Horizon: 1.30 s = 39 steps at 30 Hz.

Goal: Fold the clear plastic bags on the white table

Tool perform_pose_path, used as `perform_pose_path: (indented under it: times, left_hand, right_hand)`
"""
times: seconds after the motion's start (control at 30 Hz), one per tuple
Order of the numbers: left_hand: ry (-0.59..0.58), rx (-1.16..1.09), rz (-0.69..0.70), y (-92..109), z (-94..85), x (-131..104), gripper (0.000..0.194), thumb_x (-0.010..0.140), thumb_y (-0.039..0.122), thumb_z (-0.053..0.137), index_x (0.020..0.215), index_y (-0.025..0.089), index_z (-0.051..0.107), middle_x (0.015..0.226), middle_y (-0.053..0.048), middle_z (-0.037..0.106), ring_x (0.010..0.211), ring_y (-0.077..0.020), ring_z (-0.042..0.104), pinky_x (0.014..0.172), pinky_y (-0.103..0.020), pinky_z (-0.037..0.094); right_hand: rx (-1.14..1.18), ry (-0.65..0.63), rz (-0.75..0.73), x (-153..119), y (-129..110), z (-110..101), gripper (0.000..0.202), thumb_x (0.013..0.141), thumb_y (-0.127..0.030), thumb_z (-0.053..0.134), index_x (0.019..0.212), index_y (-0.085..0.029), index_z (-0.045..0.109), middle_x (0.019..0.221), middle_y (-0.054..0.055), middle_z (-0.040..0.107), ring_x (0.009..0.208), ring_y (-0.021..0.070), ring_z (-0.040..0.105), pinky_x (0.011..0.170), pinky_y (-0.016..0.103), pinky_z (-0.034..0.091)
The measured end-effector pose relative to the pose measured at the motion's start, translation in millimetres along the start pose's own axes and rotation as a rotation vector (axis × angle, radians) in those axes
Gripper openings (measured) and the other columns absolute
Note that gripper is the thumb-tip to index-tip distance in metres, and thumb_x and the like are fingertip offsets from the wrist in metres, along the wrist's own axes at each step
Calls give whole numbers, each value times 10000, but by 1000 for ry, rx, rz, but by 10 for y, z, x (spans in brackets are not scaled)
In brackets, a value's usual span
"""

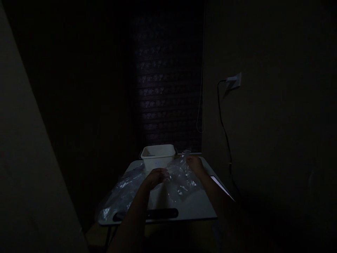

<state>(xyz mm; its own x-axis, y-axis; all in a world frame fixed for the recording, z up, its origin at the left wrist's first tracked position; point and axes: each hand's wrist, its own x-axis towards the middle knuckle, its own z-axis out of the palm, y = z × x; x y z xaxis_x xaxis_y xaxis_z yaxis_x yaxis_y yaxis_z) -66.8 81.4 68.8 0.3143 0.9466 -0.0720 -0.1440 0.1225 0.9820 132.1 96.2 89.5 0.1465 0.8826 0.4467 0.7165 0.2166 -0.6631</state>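
In dim light, a clear plastic bag [181, 177] is stretched between my two hands above a small white table [195, 206]. My left hand [156, 176] pinches the bag's left edge. Higher and farther right, my right hand [195, 165] is closed on its upper right part. More crumpled clear plastic bags [123, 191] lie in a heap on the table's left side, partly behind my left forearm. Just beyond my hands stands a white bucket [158, 162], its inside mostly too dark to make out.
A lit screen edge [221, 187] shows beside my right forearm. Dark slots [163, 213] run along the table's near edge. On the right wall a black cable [223, 124] hangs from a plugged-in socket [237, 80]. A dark window blind [168, 84] is behind.
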Motion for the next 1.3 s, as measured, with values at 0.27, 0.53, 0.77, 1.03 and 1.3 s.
perform_pose_path:
  times: [0.27, 0.53, 0.77, 1.03, 1.3]
  left_hand:
    - [-73, 122, -99, 15, 6, -32, 177, 503, 107, 470, 673, 115, 517, 626, -24, 548, 577, -118, 514, 531, -238, 389]
    - [-113, 200, -58, 27, 126, -38, 428, 498, 73, 510, 902, 187, 426, 738, -10, 513, 640, -122, 510, 557, -255, 386]
    - [-139, 143, 1, 2, 147, -34, 419, 480, 0, 484, 858, 175, 446, 728, -7, 496, 603, -110, 517, 555, -241, 385]
    - [49, 182, 78, 110, 191, -23, 155, 588, 253, 515, 695, 141, 504, 666, -19, 519, 559, -108, 510, 496, -235, 384]
    - [223, 86, 110, 132, 222, 15, 278, 596, 395, 488, 532, 125, 460, 459, 16, 460, 425, -91, 475, 431, -222, 362]
  right_hand:
    - [143, -57, -44, -19, -14, 31, 183, 611, -165, 392, 594, -147, 573, 578, 13, 577, 555, 114, 507, 478, 179, 348]
    - [320, -82, -55, -42, -149, 59, 186, 609, -227, 391, 565, -143, 551, 475, -4, 540, 439, 100, 479, 391, 176, 325]
    - [277, -60, -24, 1, -97, 56, 176, 586, -193, 395, 518, -143, 550, 472, 6, 547, 475, 108, 495, 427, 178, 332]
    - [258, -81, -7, 4, -57, 59, 183, 531, -82, 382, 526, -138, 557, 509, 9, 566, 508, 109, 506, 450, 171, 341]
    - [263, -87, -28, 0, -56, 67, 182, 542, -86, 394, 558, -128, 571, 556, 18, 578, 534, 118, 511, 473, 185, 355]
